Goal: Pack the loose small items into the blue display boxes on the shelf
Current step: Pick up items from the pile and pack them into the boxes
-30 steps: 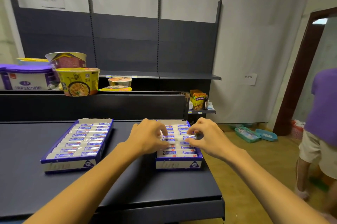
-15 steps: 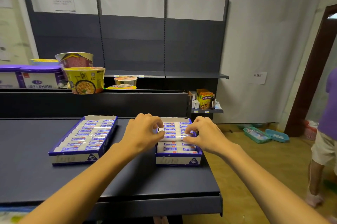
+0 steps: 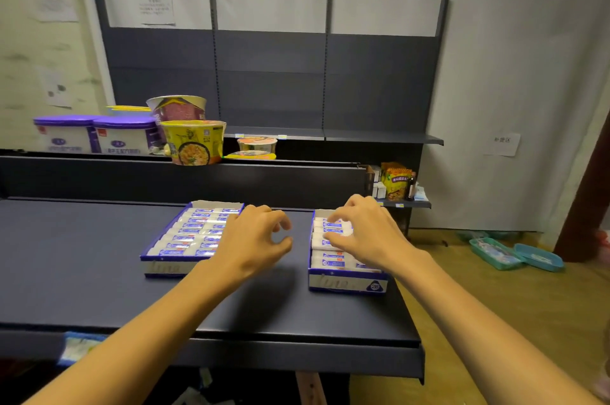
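Two blue display boxes of small wrapped items sit on a dark shelf, with a hand at each.

Head view: the left display box (image 3: pixel 194 236) lies near centre, at about 10 o'clock from the left hand (image 3: pixel 252 244), packed with rows of white-and-blue wrapped items (image 3: pixel 198 228). That hand hovers over the bare shelf (image 3: pixel 82 259) between the boxes, fingers loosely curled, holding nothing. The right display box (image 3: pixel 346 282) sits at 3 o'clock from it; the right hand (image 3: pixel 366 233) lies over its rows, fingers spread and touching the top packs (image 3: pixel 330 261). At 11 o'clock, noodle bowls (image 3: pixel 194 140) and purple-lidded tubs (image 3: pixel 122 135) stand on a higher ledge; teal trays (image 3: pixel 515 254) rest on the floor at 3 o'clock.
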